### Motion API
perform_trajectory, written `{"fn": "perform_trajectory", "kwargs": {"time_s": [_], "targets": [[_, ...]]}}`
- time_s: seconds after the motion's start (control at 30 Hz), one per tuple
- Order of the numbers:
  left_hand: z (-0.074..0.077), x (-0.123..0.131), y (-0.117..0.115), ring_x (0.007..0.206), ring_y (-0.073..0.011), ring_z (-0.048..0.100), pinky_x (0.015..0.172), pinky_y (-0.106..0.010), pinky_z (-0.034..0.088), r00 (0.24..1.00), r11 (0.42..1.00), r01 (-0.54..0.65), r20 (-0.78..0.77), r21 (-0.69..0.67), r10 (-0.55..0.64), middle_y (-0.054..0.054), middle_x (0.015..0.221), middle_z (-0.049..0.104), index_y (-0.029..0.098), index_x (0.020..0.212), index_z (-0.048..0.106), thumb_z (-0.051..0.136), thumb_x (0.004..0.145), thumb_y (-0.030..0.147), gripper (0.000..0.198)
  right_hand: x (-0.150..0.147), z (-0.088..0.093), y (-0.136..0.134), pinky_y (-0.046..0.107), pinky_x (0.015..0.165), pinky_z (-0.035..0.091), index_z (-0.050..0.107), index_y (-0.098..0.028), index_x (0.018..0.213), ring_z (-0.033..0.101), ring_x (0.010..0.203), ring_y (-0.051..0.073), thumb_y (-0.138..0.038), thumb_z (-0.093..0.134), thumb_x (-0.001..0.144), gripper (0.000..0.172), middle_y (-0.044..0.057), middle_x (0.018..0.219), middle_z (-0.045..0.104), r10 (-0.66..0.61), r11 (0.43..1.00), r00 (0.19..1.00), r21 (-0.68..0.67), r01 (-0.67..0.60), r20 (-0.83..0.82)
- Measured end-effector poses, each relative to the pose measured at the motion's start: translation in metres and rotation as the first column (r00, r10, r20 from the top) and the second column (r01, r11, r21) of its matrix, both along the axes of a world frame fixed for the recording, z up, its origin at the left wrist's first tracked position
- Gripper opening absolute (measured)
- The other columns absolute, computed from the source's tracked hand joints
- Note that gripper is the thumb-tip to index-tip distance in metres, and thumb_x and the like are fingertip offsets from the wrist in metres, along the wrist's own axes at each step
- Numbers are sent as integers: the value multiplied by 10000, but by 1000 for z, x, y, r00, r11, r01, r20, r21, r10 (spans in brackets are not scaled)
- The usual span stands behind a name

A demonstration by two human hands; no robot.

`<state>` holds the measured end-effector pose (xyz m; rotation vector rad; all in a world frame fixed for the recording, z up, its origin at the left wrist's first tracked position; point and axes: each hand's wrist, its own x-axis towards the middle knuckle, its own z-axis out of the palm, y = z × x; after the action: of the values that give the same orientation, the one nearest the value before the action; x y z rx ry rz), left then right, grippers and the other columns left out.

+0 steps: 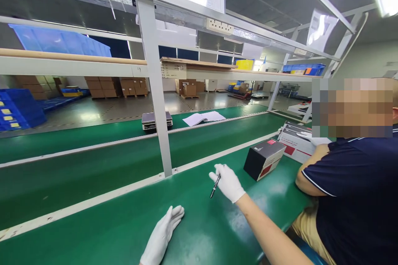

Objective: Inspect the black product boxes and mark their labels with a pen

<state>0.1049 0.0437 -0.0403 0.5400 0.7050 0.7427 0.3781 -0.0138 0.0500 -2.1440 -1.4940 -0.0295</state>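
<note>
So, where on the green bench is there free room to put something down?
Bare green surface lies between the left hand and the right hand, which holds a pen. The belt left of the white post is also bare. It is crowded at the right: black box, white boxes, a co-worker's arm.

both hands are in white gloves. the left hand [163, 234] lies flat, palm down, fingers [176, 214] together and stretched forward. the right hand [228, 182] reaches further out on a bare forearm, its fingers pinched closed around something thin, wrist slightly bent.
</note>
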Motion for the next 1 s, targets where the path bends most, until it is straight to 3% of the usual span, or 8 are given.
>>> {"fn": "perform_trajectory", "kwargs": {"time_s": [0.1,0.23,0.47,0.67,0.77,0.83,0.9,1.0], "targets": [[2,0,-1,1238,-280,555,1166,-346,360,1000,1000,5,13,5,-5,-166,1314,575,71,1041,749,824,661,418,519,-40,-52,15,295,825,397,579,-135,867,558,910,191,-339,579,915,210,73,900,599,114,992,991,-37,-117,-69],[20,1,-9,1176,-231,602,1174,-354,347,997,999,-28,-74,-37,25,-173,1281,593,28,999,745,465,980,219,340,-79,-97,23,367,901,389,605,-116,901,535,1020,258,-276,679,822,193,107,1013,599,217,974,971,-44,-223,-103],[43,5,-16,1129,-218,627,1185,-351,333,990,999,-10,-141,-52,2,-161,1222,628,25,972,748,399,997,189,387,-84,-108,27,327,830,374,589,-142,944,517,917,206,-285,678,812,214,38,894,602,284,959,948,22,-284,-140],[29,4,-10,1181,-213,598,1174,-326,346,991,999,25,-127,-41,-30,-158,1294,588,32,1034,738,401,998,196,377,-80,-112,28,317,801,348,592,-141,928,512,888,190,-269,655,819,179,32,880,604,282,959,949,48,-278,-137],[16,-1,-6,1231,-227,564,1163,-310,361,993,999,41,-113,-11,-42,-154,1319,573,46,1066,735,587,918,252,294,-81,-112,28,323,820,347,592,-141,917,511,886,191,-277,658,818,181,30,875,604,281,960,950,44,-277,-138],[13,-2,-6,1254,-250,545,1173,-306,347,994,999,48,-99,5,-47,-152,1319,574,65,1059,743,797,722,359,450,-82,-112,28,328,819,347,591,-141,919,511,888,196,-304,663,822,203,34,877,603,275,961,951,38,-273,-142],[16,-1,-7,1260,-271,538,1192,-310,316,994,999,47,-97,3,-46,-156,1300,587,78,1025,755,895,505,440,649,-82,-112,28,330,813,349,589,-141,922,512,908,204,-329,665,826,225,41,890,604,268,963,952,30,-267,-147],[28,2,-10,1259,-287,536,1215,-331,280,990,999,38,-138,-14,-39,-160,1255,614,81,979,764,916,373,478,740,-83,-111,28,329,825,354,584,-142,922,512,926,207,-343,665,830,236,44,905,603,269,963,950,19,-270,-157]]}}
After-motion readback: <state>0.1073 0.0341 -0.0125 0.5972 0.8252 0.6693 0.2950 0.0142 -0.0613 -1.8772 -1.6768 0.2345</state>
